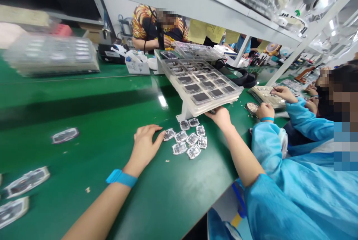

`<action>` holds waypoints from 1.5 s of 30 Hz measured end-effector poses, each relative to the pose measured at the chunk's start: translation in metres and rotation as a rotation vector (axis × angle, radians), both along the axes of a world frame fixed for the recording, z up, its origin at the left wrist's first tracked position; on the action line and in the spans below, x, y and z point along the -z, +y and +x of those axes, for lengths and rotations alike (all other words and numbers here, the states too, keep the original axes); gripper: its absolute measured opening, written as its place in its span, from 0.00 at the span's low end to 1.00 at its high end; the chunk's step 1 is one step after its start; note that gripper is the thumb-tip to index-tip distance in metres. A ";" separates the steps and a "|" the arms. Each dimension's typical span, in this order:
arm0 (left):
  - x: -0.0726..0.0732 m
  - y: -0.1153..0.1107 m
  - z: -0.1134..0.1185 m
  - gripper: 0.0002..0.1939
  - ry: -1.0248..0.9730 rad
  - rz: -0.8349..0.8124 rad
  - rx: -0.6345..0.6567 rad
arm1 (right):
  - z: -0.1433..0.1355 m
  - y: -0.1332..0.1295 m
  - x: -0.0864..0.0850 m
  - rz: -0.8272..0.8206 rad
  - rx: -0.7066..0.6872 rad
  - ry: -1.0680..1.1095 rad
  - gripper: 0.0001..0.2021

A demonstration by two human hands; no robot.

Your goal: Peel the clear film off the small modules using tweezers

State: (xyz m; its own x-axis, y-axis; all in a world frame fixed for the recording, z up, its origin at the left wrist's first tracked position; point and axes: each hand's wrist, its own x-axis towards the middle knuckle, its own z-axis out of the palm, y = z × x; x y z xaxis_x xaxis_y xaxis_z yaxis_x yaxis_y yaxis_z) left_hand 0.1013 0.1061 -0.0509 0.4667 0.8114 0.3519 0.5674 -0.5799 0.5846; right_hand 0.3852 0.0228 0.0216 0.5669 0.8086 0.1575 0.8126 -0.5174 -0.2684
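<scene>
Table (117,100) is filling most of the view, green and glossy, with a white shelf (195,1) running above it. At the right, a co-worker (310,120) in blue sleeves is reaching forward. A stack of trays (220,102) is resting on a white stand (184,111), the top one holding dark rectangular pieces. The right hand (222,118) is reaching under the stack's near edge; its fingertips are hiding there, so whether they are gripping anything cannot be told. The left hand (147,143) is lying low over the table, fingers extended and thumb apart, and a blue wristband (121,178) is circling its wrist. Small parts (192,139) are lying clustered between the hands, the leftmost sitting right at the left thumb tip.
</scene>
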 end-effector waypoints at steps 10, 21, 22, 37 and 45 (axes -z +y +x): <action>-0.029 -0.042 -0.016 0.24 -0.497 -0.647 -0.004 | -0.095 -0.049 -0.008 0.138 -0.668 0.330 0.20; -0.031 -0.096 -0.095 0.25 -0.681 -1.096 -0.230 | -0.191 -0.016 0.016 0.028 -1.016 0.491 0.31; -0.030 -0.096 -0.097 0.25 -0.706 -1.102 -0.257 | -0.194 -0.017 0.023 0.142 -0.938 0.582 0.31; -0.036 -0.087 -0.082 0.26 -0.775 -1.168 -0.191 | -0.185 -0.015 0.050 0.465 -0.687 0.651 0.20; -0.033 -0.096 -0.088 0.23 -0.759 -1.145 -0.161 | -0.179 -0.013 0.045 0.378 -0.653 0.784 0.19</action>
State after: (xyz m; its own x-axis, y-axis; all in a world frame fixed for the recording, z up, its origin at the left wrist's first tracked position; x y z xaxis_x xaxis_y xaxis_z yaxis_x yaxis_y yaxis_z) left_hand 0.0136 0.0103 -0.0184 0.3369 0.8437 -0.4178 -0.0865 0.4697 0.8786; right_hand 0.2060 0.0096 -0.0239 0.0967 0.9658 0.2406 0.4340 0.1766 -0.8834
